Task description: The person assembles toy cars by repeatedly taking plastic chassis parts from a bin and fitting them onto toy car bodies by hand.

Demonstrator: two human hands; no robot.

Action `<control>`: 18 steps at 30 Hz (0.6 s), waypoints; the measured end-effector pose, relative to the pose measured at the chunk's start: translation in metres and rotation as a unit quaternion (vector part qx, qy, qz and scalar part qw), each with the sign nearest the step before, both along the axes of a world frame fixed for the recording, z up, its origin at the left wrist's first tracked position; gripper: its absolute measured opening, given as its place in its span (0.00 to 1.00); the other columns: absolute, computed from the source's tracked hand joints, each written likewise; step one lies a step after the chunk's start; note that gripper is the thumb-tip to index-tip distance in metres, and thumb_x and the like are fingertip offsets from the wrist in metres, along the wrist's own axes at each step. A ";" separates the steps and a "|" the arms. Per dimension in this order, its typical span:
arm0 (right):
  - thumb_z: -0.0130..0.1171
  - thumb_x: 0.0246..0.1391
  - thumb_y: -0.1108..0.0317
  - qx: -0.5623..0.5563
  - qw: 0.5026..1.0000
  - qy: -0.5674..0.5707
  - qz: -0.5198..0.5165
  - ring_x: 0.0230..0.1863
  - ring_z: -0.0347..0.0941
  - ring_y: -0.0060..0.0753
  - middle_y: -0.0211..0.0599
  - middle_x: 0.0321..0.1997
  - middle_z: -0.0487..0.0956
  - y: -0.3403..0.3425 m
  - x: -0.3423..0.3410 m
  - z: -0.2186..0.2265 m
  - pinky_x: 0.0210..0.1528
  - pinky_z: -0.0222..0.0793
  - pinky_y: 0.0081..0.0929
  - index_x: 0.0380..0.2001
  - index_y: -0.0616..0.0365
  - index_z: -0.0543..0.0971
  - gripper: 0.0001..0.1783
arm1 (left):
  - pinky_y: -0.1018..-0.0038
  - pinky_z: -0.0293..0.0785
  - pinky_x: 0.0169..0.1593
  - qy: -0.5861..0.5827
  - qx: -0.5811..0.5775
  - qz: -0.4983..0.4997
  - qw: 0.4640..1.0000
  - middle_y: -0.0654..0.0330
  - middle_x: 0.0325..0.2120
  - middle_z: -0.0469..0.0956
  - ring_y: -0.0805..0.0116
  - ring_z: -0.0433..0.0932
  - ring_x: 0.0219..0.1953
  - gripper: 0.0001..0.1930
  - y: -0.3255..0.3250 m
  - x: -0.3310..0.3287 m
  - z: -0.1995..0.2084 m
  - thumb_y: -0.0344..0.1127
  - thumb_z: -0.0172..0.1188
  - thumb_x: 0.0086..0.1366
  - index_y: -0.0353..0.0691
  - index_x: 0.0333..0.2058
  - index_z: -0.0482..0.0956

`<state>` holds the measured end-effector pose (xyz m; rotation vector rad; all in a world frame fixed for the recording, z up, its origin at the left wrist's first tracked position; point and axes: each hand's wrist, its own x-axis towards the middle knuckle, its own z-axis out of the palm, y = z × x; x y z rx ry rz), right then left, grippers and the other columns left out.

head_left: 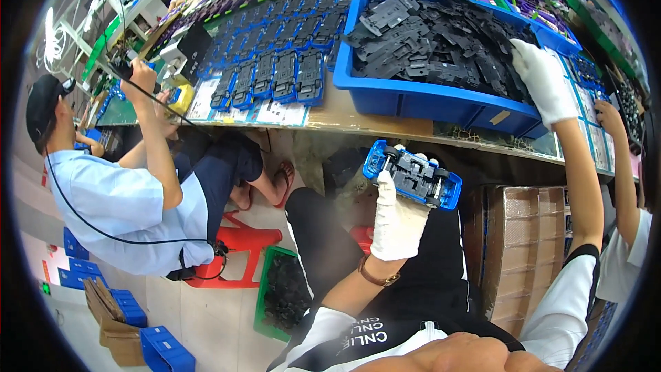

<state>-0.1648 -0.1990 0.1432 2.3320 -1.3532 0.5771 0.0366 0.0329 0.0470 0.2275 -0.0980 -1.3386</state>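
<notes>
My left hand (401,224), in a white glove, grips a blue toy car (413,178) turned underside up, its black base and wheels showing. The car is held above my lap, in front of the table edge. My right hand (545,84), also gloved in white, reaches to the right side of a big blue bin (441,93). Its bent fingers touch the heap of black plastic toy car bases (441,41) in that bin; whatever they pinch is hidden among the parts.
Rows of blue toy cars with black bases (275,76) cover the table left of the bin. A seated co-worker (117,179) is at my left; another person's hand (609,117) shows at the right. Cartons (527,248) stand below the table, and a green crate (265,296) sits on the floor.
</notes>
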 end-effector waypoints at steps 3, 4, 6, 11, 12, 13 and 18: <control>0.55 0.49 0.70 -0.193 0.975 0.080 0.073 0.33 0.76 0.34 0.35 0.36 0.80 0.037 -0.002 0.000 0.34 0.70 0.33 0.43 0.54 0.76 0.15 | 0.53 0.66 0.60 0.005 0.009 -0.005 1.000 0.52 0.48 0.72 0.53 0.70 0.54 0.35 0.003 0.006 -0.002 0.57 0.64 0.56 0.41 0.55 0.66; 0.56 0.48 0.71 -0.236 0.962 0.113 0.079 0.33 0.75 0.29 0.31 0.38 0.79 0.054 0.001 0.002 0.33 0.70 0.29 0.45 0.52 0.76 0.18 | 0.53 0.66 0.59 0.006 0.014 -0.011 1.000 0.52 0.48 0.72 0.53 0.70 0.54 0.35 0.004 0.007 -0.002 0.57 0.63 0.56 0.41 0.55 0.66; 0.58 0.45 0.70 -0.278 0.941 0.172 0.088 0.34 0.74 0.23 0.25 0.43 0.78 0.080 -0.003 -0.001 0.34 0.69 0.24 0.49 0.50 0.75 0.23 | 0.53 0.66 0.59 0.006 0.017 -0.023 1.000 0.52 0.48 0.72 0.53 0.70 0.54 0.35 0.006 0.007 -0.002 0.58 0.62 0.57 0.42 0.55 0.66; 0.63 0.41 0.68 -0.191 0.968 0.148 0.071 0.42 0.73 0.30 0.32 0.48 0.76 0.111 -0.004 -0.011 0.42 0.69 0.27 0.53 0.48 0.73 0.30 | 0.53 0.65 0.60 -0.009 0.028 -0.037 0.999 0.53 0.49 0.71 0.53 0.69 0.55 0.35 0.010 0.001 -0.007 0.60 0.61 0.57 0.43 0.55 0.66; 0.65 0.40 0.68 -0.177 0.972 0.135 0.080 0.44 0.73 0.32 0.33 0.49 0.76 0.113 -0.004 -0.008 0.45 0.68 0.29 0.54 0.47 0.73 0.32 | 0.53 0.65 0.60 -0.009 0.027 -0.039 0.999 0.53 0.49 0.71 0.53 0.69 0.55 0.35 0.011 0.000 -0.006 0.60 0.61 0.57 0.43 0.55 0.66; 0.66 0.39 0.67 -0.163 0.975 0.121 0.090 0.46 0.72 0.35 0.34 0.49 0.75 0.113 -0.005 -0.006 0.48 0.67 0.32 0.55 0.45 0.72 0.34 | 0.53 0.65 0.60 -0.010 0.024 -0.045 0.999 0.53 0.50 0.71 0.53 0.69 0.56 0.35 0.013 -0.001 -0.006 0.61 0.61 0.57 0.43 0.55 0.66; 0.64 0.40 0.76 -0.082 0.989 -0.036 0.116 0.47 0.72 0.43 0.40 0.46 0.76 0.103 -0.009 -0.024 0.50 0.67 0.38 0.53 0.47 0.75 0.32 | 0.53 0.65 0.60 -0.006 -0.014 -0.051 0.999 0.52 0.50 0.72 0.51 0.69 0.56 0.39 0.009 -0.007 -0.013 0.65 0.60 0.54 0.44 0.56 0.65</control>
